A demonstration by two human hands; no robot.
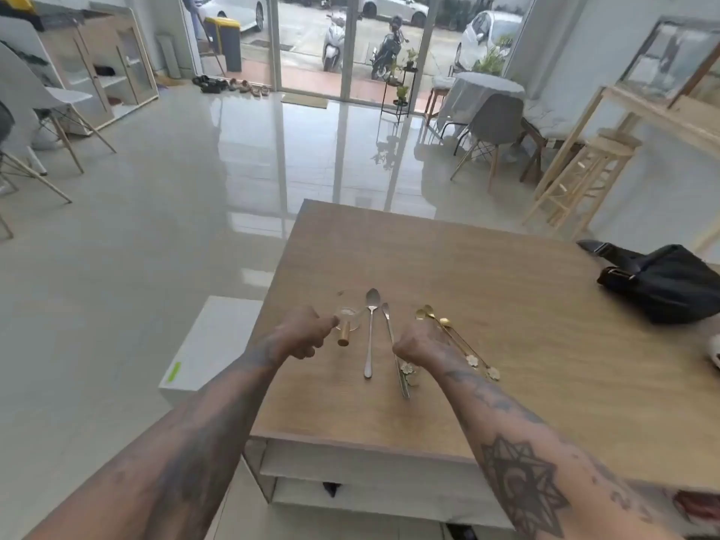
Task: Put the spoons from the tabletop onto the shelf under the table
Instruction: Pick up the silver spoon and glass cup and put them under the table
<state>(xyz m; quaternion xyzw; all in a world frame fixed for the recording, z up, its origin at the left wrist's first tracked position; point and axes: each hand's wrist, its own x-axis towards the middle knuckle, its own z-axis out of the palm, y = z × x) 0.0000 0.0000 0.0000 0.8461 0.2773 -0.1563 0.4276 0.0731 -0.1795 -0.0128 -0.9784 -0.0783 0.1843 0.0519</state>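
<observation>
Over the spoons [371,333], 2 hands curled (fists)

A black bag [662,282] is lying on the far right side of the wooden table. A white box [212,344] is sitting on the shiny floor [156,228] just left of the table. Grey chairs [493,126] are standing by a small round table. Scooters [335,40] are waiting outside the glass doors [311,44].
</observation>
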